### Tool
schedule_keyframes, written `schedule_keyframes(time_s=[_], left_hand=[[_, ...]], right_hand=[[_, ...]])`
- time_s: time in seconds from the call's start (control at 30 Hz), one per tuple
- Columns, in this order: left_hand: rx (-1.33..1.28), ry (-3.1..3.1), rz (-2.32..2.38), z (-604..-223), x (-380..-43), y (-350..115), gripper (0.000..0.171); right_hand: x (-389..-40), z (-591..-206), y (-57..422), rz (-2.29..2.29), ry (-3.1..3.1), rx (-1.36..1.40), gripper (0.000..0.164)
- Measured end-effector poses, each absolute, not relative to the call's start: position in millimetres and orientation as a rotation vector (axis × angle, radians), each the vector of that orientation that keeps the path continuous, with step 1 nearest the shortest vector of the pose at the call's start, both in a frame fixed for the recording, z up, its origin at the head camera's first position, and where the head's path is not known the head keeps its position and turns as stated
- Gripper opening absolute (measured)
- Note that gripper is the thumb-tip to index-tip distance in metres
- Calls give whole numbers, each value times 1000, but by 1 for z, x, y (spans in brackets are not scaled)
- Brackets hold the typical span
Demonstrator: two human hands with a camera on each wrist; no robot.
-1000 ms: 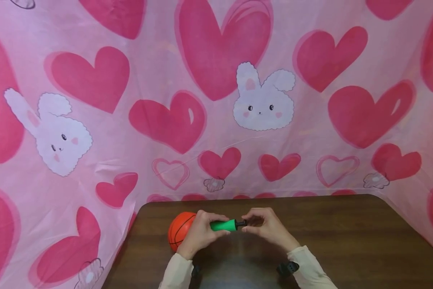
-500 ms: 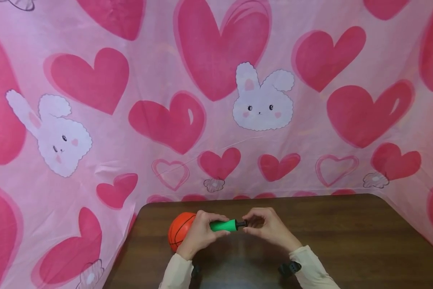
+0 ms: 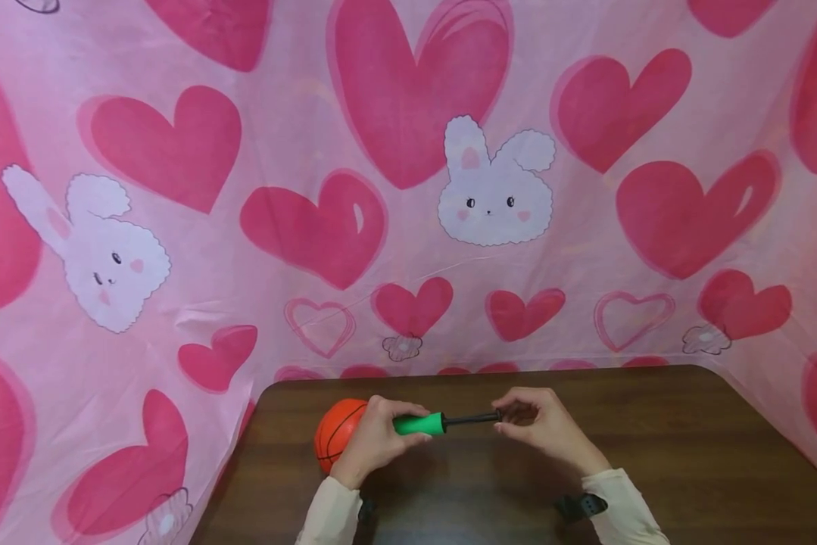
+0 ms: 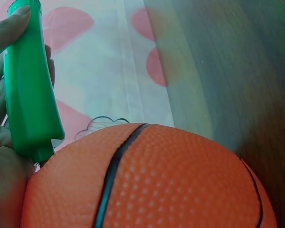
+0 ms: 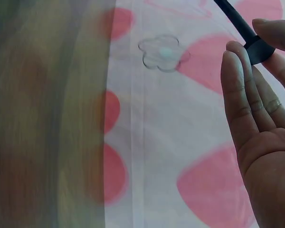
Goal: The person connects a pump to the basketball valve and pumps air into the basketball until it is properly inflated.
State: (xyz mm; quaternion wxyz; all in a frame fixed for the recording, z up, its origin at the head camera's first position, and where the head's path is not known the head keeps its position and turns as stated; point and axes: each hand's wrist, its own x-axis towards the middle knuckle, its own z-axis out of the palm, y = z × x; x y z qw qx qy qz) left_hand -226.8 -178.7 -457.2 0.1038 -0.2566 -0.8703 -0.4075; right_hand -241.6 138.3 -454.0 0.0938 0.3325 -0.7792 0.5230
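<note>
A green hand pump (image 3: 418,424) lies sideways in my left hand (image 3: 375,439), thumb and fingers round its barrel. In the left wrist view the pump's narrow end meets the orange basketball (image 4: 152,175), a small ball with black lines, at a thin metal tip. My right hand (image 3: 544,425) pinches the end of the black plunger rod (image 3: 472,418), which stands well out of the barrel. Seen from the right wrist, the thumb and fingers hold the rod's flared black end (image 5: 260,51). The left hand partly hides the ball in the head view.
A dark wooden table (image 3: 653,439) lies under both hands. Behind it and along the sides hangs a pink cloth (image 3: 585,242) printed with hearts and rabbits. Black wrist-worn devices sit below each sleeve.
My right hand has moved to the right, drawing the plunger rod farther out of the pump. My left hand and the ball stay almost in place.
</note>
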Motion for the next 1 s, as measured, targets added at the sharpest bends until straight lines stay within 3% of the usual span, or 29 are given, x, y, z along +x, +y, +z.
schedule_keyframes(time_s=[0.57, 1.0], left_hand=[[-725, -2596, -1182, -458, -227, -177, 33], [-736, -2560, -1202, -456, -228, -179, 32]], right_hand=[[-241, -446, 164, 1545, -2265, 998, 24], [-245, -452, 130, 1587, -2305, 988, 22]])
